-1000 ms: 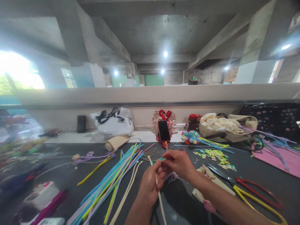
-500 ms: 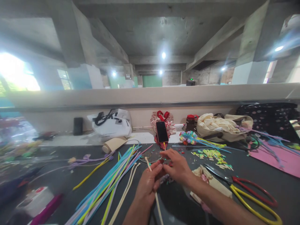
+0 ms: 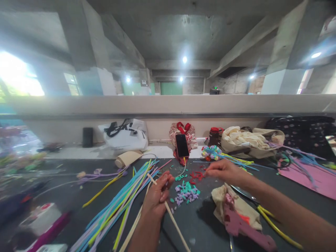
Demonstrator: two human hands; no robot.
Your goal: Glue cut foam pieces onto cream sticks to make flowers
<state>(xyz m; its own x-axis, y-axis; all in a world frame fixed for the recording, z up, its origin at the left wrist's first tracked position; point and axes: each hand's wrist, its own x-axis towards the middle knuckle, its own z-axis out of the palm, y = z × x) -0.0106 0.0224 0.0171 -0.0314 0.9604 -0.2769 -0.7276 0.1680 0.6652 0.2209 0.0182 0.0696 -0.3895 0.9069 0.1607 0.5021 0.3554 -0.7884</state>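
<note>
My left hand [image 3: 159, 196] is closed around a long cream fuzzy stem [image 3: 174, 221], which slants from upper left to lower right through the fingers. Farther right, my right hand [image 3: 223, 171] has its fingertips pressed together at the edge of a small group of red pieces [image 3: 196, 176]. Whatever is between those fingertips is hidden. Between the hands lies a heap of short lilac and teal pieces [image 3: 187, 193]. Below my right forearm a pink glue gun [image 3: 237, 220] rests on a crumpled cream cloth [image 3: 216, 199].
Long coloured fuzzy stems [image 3: 118, 203] lie left of my left hand. Scissors [image 3: 278, 225] are partly under my right forearm. A phone [image 3: 182, 146] leans on a patterned bag [image 3: 193, 134] at the back, its cable trailing forward. A white bag [image 3: 128, 138] stands behind the stems.
My right hand has left my left hand and moved right to the red pieces. My left hand has shifted slightly left with the cream stem, uncovering the lilac and teal heap.
</note>
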